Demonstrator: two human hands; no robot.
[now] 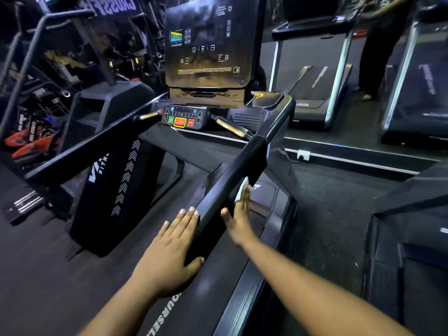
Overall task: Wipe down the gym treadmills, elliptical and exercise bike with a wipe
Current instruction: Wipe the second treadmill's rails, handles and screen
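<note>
The treadmill [213, 69] is glossy black, its right handrail [232, 180] a smooth, squared bar running away between both hands. The left hand [169, 253] lies flat on the rail's near end, fingers straight. The right hand [238, 214], fingers extended, presses a small white wipe [242, 190] against the rail's outer face.

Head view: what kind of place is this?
Almost certainly a commercial gym. A black treadmill with a large dark console screen and green and red control buttons fills the foreground, a second grey-framed treadmill stands behind it, and a right hand presses a white wipe against the black side handrail.
</note>
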